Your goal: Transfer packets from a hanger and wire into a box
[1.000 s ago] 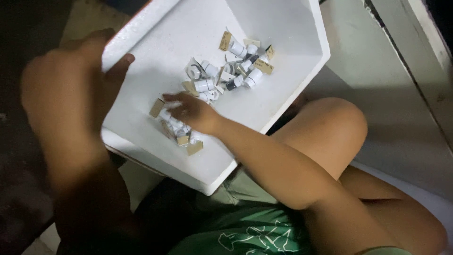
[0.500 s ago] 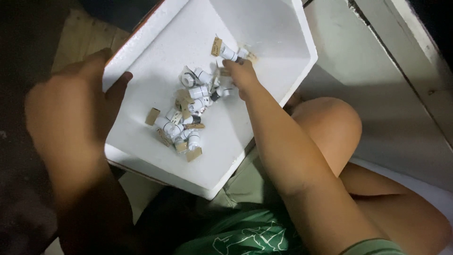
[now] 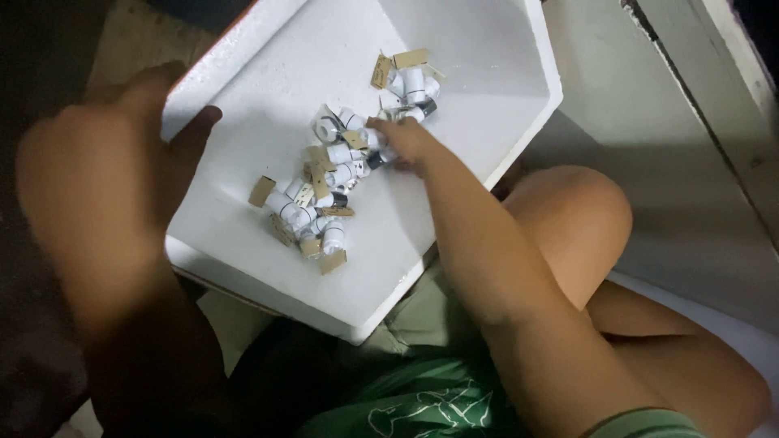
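Head view: one white foam tray (image 3: 487, 49) rests tilted on the person's lap, its top edge cut off by the frame.
Left hand (image 3: 122, 162): at 9 o'clock, gripping the tray's left rim; thumb over the edge, the other fingers hidden beneath, so how they sit I cannot tell.
Right hand (image 3: 402, 142): near the centre, fingers curled together down into the small white rolls (image 3: 341, 154); whether they pinch one is hidden by the knuckles.
Rolls: two loose heaps, the larger at the centre running toward 7 o'clock, a smaller one (image 3: 410, 85) at 12 o'clock; too tangled to count exactly, roughly twenty.
Brown card tags (image 3: 261, 191): about ten, scattered among the rolls.
Knee (image 3: 572, 223): one bare, at 3 o'clock.
Green shirt (image 3: 422, 397): at 6 o'clock, partly cut off.
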